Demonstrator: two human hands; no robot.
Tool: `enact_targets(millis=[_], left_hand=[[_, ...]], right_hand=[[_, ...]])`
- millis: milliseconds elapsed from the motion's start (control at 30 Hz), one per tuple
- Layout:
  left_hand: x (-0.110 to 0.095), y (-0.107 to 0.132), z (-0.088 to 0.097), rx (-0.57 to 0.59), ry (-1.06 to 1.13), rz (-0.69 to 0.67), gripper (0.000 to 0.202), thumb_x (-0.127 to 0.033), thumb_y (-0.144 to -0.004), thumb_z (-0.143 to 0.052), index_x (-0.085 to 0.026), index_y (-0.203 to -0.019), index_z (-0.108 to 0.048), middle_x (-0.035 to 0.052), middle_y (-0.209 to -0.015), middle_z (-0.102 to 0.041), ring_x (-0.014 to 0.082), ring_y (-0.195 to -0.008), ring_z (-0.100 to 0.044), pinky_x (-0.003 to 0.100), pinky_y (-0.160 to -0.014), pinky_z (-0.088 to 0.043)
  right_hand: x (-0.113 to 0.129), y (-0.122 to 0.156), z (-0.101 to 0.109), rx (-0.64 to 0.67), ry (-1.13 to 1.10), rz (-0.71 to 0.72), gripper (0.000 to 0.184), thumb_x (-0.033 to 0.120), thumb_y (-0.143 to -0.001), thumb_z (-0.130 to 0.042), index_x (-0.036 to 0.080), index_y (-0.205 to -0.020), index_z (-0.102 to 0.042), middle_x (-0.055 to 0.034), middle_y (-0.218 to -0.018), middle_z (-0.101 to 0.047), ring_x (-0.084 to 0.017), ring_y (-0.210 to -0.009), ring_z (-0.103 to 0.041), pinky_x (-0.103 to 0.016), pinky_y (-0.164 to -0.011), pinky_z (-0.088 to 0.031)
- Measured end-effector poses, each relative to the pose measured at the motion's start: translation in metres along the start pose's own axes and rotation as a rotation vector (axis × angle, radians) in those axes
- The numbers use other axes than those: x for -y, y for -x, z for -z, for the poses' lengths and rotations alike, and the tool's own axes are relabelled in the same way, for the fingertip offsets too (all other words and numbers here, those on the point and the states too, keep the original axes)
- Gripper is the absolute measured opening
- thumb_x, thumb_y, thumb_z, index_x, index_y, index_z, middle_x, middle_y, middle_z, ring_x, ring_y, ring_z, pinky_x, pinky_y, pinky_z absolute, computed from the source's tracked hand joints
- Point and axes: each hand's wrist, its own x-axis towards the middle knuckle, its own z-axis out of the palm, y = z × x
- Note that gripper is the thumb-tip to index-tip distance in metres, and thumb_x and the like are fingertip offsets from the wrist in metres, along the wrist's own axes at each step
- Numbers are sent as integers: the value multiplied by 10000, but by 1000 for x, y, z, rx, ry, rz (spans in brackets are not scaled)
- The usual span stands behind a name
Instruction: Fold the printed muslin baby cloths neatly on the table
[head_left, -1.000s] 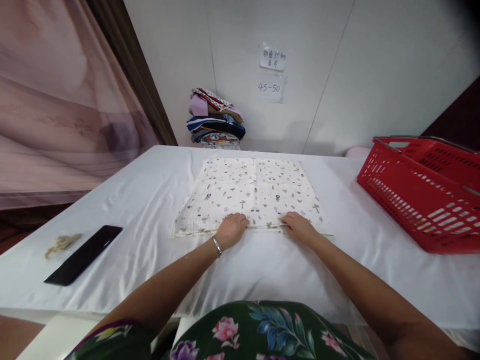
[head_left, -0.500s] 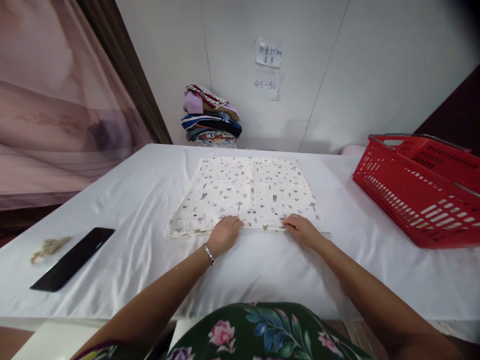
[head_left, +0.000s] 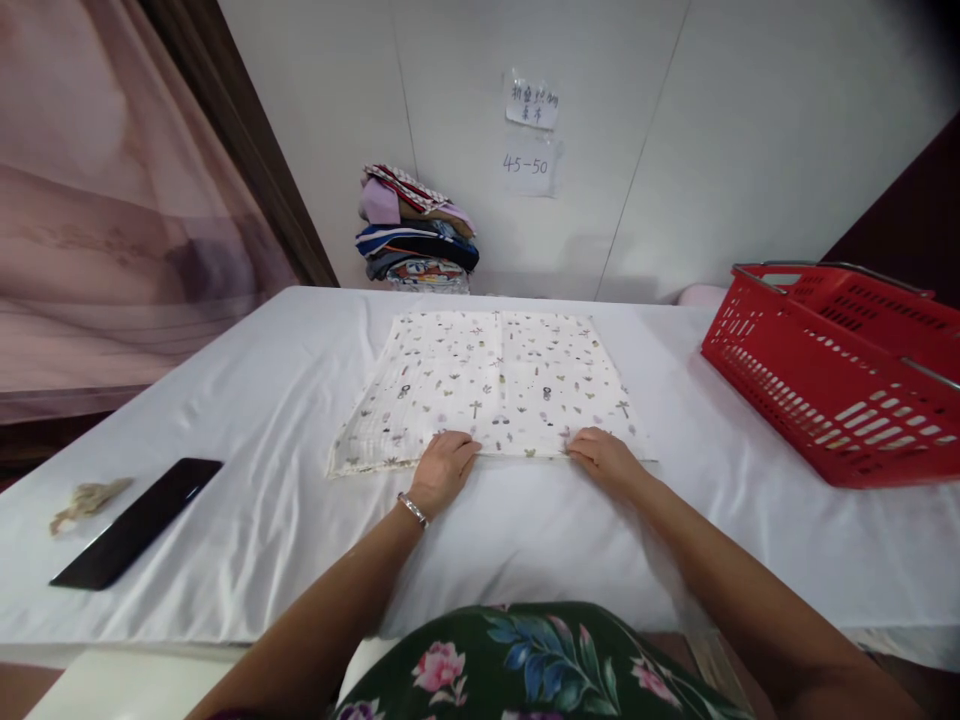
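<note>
A white printed cloth point(head_left: 487, 380), patterned with small palm trees and other figures, lies folded flat on the white-covered table. Its layers show along the near and left edges. My left hand point(head_left: 445, 468) is closed on the near edge, left of the middle, with a silver bracelet at the wrist. Farther right along that same edge, my right hand point(head_left: 602, 456) pinches the cloth between thumb and fingers. The fingertips of both hands are partly hidden against the fabric.
A red plastic basket point(head_left: 832, 390) with metal handles stands at the right. On the left lie a black flat object point(head_left: 139, 522) and a small beige bundle point(head_left: 90, 500). Behind the far table edge rises a stack of folded fabrics point(head_left: 416, 235) against the wall.
The whole view has shifted slightly. Both hands stay at the cloth's near edge, and the left has moved a touch to the left along it.
</note>
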Motion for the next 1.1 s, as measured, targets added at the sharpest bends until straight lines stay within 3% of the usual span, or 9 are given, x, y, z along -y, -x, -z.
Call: enact_targets(millis=[200,400,733,1100], left_hand=[[1,1,-3,-2,8,-19,199,-181,-855,-447,-195,-950,-622,60,-904,-617,195,-873,-532,368,-833,-425],[3,4,-2,-36,-14,3,243,-123,-822,-446,-190,-987,-611,72,-939,-619,203,-910,-537,379,-841,-421],[30,27,22,-16,-101,224,340,-44,-756,-432,-197,-993,-621,61,-992,-622,219,-974,-515,360,-827,-418],[39,34,34,44,-147,364,322,-8,-736,-409,-187,-888,-629,58,-953,-628,209,-962,-521,350,-831,-394]], right_hand=[[6,2,-4,5,123,31,265,279,-908,-389,248,-1065,-601,-63,-981,-605,-196,-900,-527,-328,-750,-419],[8,1,-17,-45,176,72,245,252,-904,-401,238,-1022,-615,-75,-1047,-593,-224,-962,-507,-359,-794,-406],[3,9,-28,-137,176,35,261,264,-895,-418,227,-1032,-637,-91,-1037,-595,-235,-937,-521,-380,-810,-420],[-6,14,-37,-224,171,65,298,344,-893,-418,223,-1039,-648,-72,-1023,-607,-219,-935,-536,-362,-812,-436]])
